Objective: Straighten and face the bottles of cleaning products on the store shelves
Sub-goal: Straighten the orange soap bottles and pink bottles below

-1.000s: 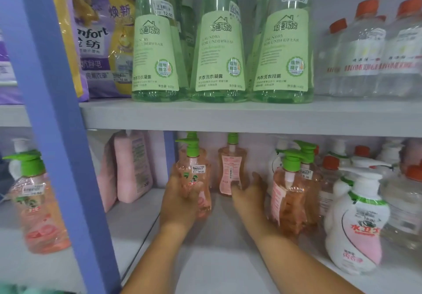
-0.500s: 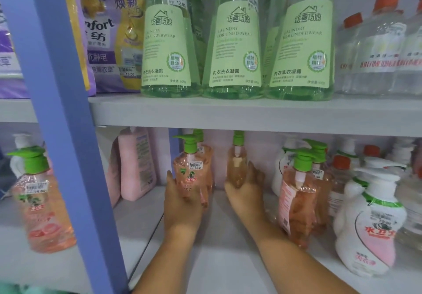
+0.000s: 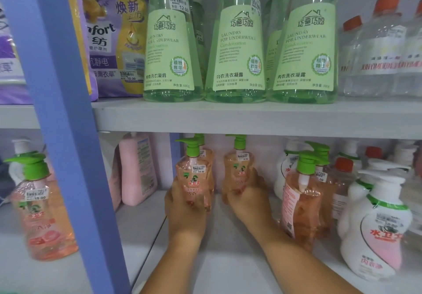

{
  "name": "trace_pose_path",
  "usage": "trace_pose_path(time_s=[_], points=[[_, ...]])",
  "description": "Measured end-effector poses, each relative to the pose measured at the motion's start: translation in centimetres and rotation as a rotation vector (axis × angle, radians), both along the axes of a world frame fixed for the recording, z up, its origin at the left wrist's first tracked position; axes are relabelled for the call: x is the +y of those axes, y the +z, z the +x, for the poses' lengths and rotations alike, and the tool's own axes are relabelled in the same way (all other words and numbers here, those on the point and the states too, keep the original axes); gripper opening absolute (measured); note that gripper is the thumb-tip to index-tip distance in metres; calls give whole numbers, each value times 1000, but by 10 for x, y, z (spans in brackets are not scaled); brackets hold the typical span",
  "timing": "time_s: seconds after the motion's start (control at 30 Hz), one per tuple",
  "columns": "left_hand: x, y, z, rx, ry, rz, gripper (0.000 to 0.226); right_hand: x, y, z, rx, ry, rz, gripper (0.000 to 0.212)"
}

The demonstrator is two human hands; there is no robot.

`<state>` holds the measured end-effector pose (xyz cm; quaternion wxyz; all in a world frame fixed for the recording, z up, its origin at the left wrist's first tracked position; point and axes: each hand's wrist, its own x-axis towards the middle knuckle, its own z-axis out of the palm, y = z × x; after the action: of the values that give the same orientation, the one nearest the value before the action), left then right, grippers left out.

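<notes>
The biggest change is on the lower grey metal shelf: a second ago the clear peach-coloured pump bottle with a green pump, the one standing far back at the middle, showed its white back label to the aisle; half a second ago it was edge-on, and now its printed front and price sticker face outward. That bottle looks all but faced, and I judge that only a small squaring-up remains. Beside it on the left, the matching peach pump bottle with a green spout has kept its front to the aisle throughout, though it has shifted a little further back and closer to its neighbour.

The right hand wraps the turned bottle low on its right side, fingers curled round the body, thumb side hidden behind the plastic. The left hand cups the left bottle from the near side and left, fingers curved round its lower half. The two bottles stand upright, just beside each other, with a third peach bottle partly hidden behind the left one.

Still out of line, as far as I can judge: the near peach pump bottle at right, which shows its side label and sits well forward of the held pair, and the white pump bottle with a pink heart label nearer still at far right. The tall green laundry bottles on the upper shelf already face front in a row.
</notes>
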<state>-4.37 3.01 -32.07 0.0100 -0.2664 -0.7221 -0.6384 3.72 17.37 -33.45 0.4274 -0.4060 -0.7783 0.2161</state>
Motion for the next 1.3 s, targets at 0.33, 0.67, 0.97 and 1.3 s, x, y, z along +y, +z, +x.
trace_pose_path(time_s=[0.33, 0.67, 0.97, 1.3], points=[[4, 1, 0, -15, -91, -7, 56, 6, -7, -15, 11, 154, -12, 58], [4, -3, -3, -121, -133, -62, 68, 4, -8, -17, -16, 132, -60, 77], [5, -3, -5, -122, -40, -202, 82, -68, 37, 69, 160, 111, 120, 27], [-29, 6, 52, 12, -175, -205, 58, -77, 30, 142, 94, -201, -32, 79]])
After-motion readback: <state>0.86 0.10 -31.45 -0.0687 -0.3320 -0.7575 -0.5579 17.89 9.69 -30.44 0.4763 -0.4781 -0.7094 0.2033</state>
